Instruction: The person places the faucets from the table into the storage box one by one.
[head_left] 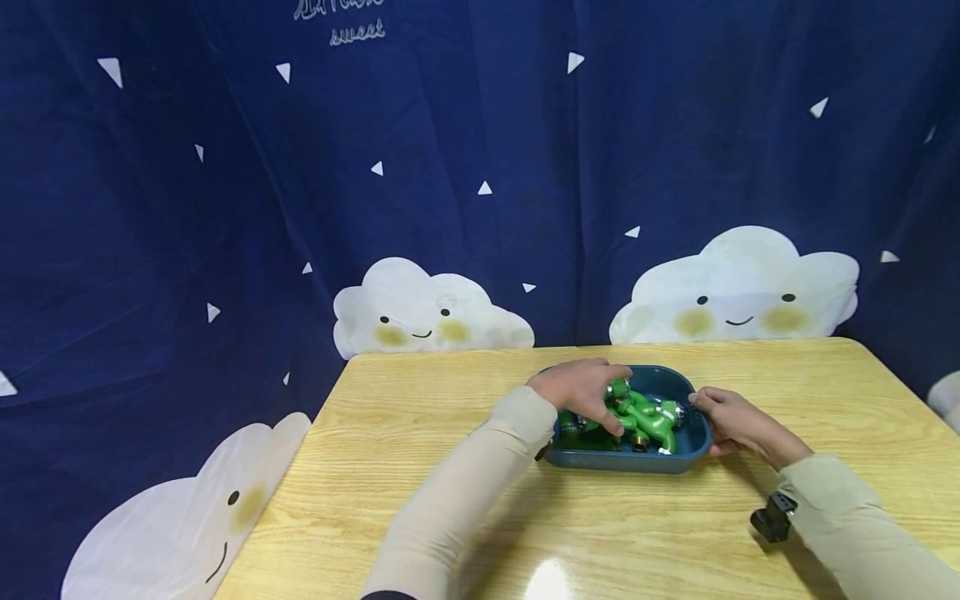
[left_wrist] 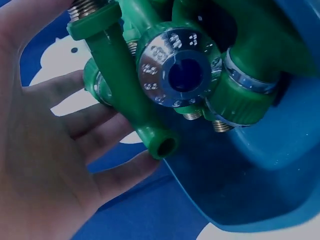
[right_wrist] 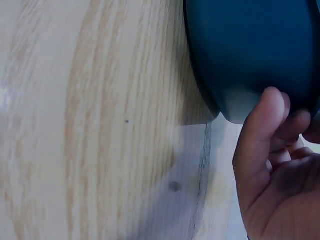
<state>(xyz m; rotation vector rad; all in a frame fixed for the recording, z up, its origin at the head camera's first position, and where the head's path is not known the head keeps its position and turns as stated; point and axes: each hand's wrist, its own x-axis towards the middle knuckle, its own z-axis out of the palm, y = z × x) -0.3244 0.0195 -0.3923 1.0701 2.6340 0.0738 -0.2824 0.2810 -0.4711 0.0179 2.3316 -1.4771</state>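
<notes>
A dark blue plastic basin (head_left: 622,461) stands on the table with several green plastic taps (head_left: 651,421) piled inside. My left hand (head_left: 577,387) reaches over the basin's left side. In the left wrist view it holds a green tap (left_wrist: 117,80), the thumb up by the threaded end and the fingers behind the spout. Close beside that one is a tap with a round silver-faced knob (left_wrist: 185,75). At the basin's right end, my right hand (head_left: 738,421) grips the rim. The right wrist view has its fingers (right_wrist: 265,117) curled against the basin's outer wall.
The wooden table (head_left: 420,417) reaches out on both sides of the basin. Behind it hangs a dark blue curtain (head_left: 450,125) with white clouds and triangles. A small black device (head_left: 774,517) sits at the right wrist.
</notes>
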